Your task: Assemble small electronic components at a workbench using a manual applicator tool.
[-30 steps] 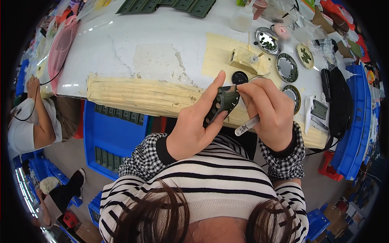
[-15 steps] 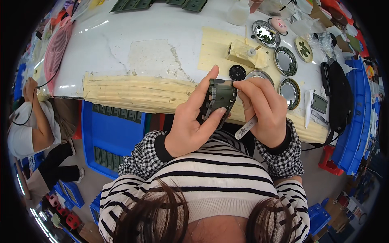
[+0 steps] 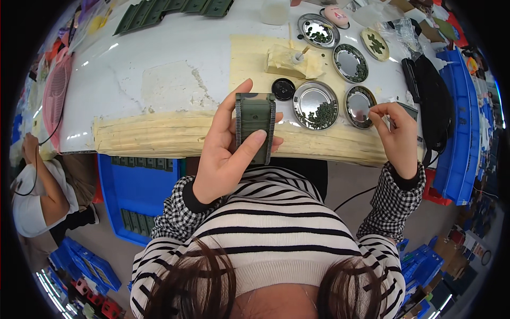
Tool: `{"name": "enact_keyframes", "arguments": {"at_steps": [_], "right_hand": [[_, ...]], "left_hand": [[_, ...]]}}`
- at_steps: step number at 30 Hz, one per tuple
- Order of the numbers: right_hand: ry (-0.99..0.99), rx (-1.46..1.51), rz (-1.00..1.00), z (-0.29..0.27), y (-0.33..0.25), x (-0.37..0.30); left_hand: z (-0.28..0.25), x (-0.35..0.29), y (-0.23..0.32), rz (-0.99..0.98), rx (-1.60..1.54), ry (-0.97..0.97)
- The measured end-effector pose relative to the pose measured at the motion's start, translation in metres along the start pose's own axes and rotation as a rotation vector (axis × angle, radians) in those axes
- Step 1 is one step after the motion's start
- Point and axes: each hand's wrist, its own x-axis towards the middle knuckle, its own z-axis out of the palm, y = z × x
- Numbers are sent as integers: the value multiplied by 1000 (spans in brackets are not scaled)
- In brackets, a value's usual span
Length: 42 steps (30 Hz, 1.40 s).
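My left hand (image 3: 226, 154) is closed around a green toy tank hull (image 3: 255, 114) with ridged dark tracks along both sides. The thumb presses on its flat face, and the fingers wrap behind it. My right hand (image 3: 397, 133) is out to the right, thumb and forefinger pinched at the edge of a round metal dish (image 3: 351, 114) with small dark bits in it. What the pinched fingers hold, if anything, is too small to make out. Between my hands, another metal dish (image 3: 308, 98) holds many small green parts, beside a black round lid (image 3: 283, 89).
Farther back are metal dishes (image 3: 348, 61) of green parts, a cream dish (image 3: 366, 40) and a paper-wrapped block (image 3: 287, 66). Green hulls (image 3: 154, 16) lie at the far left. A blue tray (image 3: 127, 186) hangs below the table edge (image 3: 159, 130). A co-worker (image 3: 40, 186) is at left.
My right hand has left the hull and moved right to the dish; the tweezers it held no longer show. My left hand still holds the hull, now turned more upright. The view has shifted rightward.
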Motion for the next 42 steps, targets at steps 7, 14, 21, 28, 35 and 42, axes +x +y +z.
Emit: {"name": "enact_keyframes", "arguments": {"at_steps": [7, 14, 21, 28, 35, 42], "right_hand": [[-205, -139, 58, 0, 2, 9], [-194, -134, 13, 7, 4, 6], [-141, -265, -127, 13, -10, 3], [92, 92, -87, 9, -31, 9], [36, 457, -257, 51, -110, -1], [67, 513, -448, 80, -123, 7]], "left_hand": [[-1, -1, -9, 119, 41, -24], [-2, -2, -14, 165, 39, -30], [0, -4, -13, 149, -1, -22], [5, -6, -4, 102, -84, 2], [1, 0, 4, -27, -126, -119], [-14, 2, -28, 195, 44, -62]]}}
